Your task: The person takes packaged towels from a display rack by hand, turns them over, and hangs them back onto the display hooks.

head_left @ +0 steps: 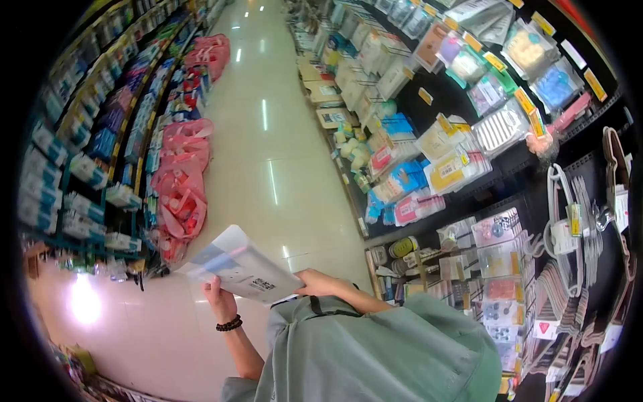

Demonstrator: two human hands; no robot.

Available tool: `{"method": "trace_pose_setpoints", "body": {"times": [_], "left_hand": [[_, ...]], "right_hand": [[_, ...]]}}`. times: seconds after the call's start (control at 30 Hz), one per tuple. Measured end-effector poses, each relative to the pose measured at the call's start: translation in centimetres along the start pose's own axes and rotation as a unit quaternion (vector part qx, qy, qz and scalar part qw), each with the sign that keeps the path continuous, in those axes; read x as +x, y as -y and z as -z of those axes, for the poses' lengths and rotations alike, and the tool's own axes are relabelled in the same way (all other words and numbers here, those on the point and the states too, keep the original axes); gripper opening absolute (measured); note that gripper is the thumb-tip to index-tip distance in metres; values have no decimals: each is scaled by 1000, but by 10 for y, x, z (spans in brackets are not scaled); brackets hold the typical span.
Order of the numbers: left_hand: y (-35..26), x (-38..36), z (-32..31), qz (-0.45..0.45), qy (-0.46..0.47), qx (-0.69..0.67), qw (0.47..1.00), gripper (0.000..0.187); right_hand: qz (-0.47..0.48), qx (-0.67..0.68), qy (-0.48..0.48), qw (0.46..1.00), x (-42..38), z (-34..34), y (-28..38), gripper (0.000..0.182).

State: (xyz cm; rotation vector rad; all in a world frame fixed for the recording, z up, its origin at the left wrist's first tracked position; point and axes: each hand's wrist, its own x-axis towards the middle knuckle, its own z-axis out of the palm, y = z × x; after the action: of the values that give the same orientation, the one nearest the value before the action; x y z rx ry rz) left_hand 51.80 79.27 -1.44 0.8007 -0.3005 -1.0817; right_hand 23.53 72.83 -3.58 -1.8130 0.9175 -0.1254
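A flat, pale package (251, 271) with dark printed characters and a bluish, see-through part is held in front of the body, tilted over the aisle floor. My left hand (220, 299), with a dark beaded bracelet at the wrist, grips its lower left edge. At the package's right end, my right hand (316, 283) is closed on the edge near the dark characters. The fingertips behind the package are partly hidden.
Shelves of boxed goods (120, 120) line the left side, with pink bags (181, 194) along their foot. On the right, hanging packets (449, 171) fill a dark rack, and hangers (566, 234) hang close by. A shiny tiled floor (264, 134) runs between.
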Motion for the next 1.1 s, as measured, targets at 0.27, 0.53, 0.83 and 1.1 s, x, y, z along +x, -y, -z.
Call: {"method": "trace_pose_setpoints", "body": {"times": [0.27,0.53,0.83,1.1], "left_hand": [[50,75,-78,73,96,75,990,30],[100,200,-218,19,107,220,970,24],[161,301,-376,11,284,345,895,14],[228,357,-433,93,353,335,869,18]], "right_hand": [[-6,-56,-67,996,29,36,-83,37],[-83,29,-99,991,125,207,-111,40],[25,131,-316,939,171,336,-161,34],[42,81,-389,917,183,372,-230,35]]}}
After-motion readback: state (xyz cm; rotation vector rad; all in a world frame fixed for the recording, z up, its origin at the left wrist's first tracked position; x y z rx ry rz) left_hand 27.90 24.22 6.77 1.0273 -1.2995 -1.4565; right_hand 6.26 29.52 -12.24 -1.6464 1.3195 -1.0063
